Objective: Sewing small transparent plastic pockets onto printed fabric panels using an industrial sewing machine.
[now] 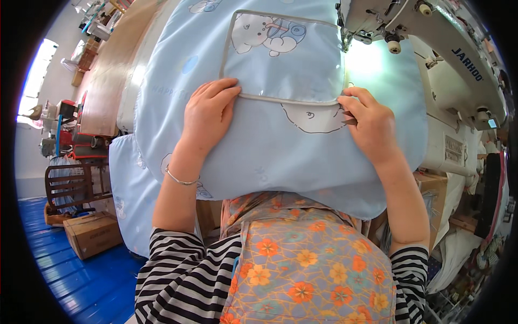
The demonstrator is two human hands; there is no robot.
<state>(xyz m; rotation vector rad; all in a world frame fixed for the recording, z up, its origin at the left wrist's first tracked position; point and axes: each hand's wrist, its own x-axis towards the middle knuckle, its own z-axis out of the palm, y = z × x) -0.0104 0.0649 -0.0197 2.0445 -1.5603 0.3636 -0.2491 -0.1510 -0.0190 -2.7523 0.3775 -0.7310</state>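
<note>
Left hand [208,116] lies flat, fingers spread, on pale blue printed fabric [280,156] beside its grey-edged clear pocket [286,59]. Right hand [372,127] pinches the pocket's lower right corner; fingertips partly hidden. White sewing machine [431,48] beyond, cut off.

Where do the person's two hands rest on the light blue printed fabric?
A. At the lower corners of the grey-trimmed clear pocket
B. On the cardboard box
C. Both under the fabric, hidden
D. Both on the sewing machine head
A: the left hand and right hand press on the fabric at the lower corners of the pocket.
</note>
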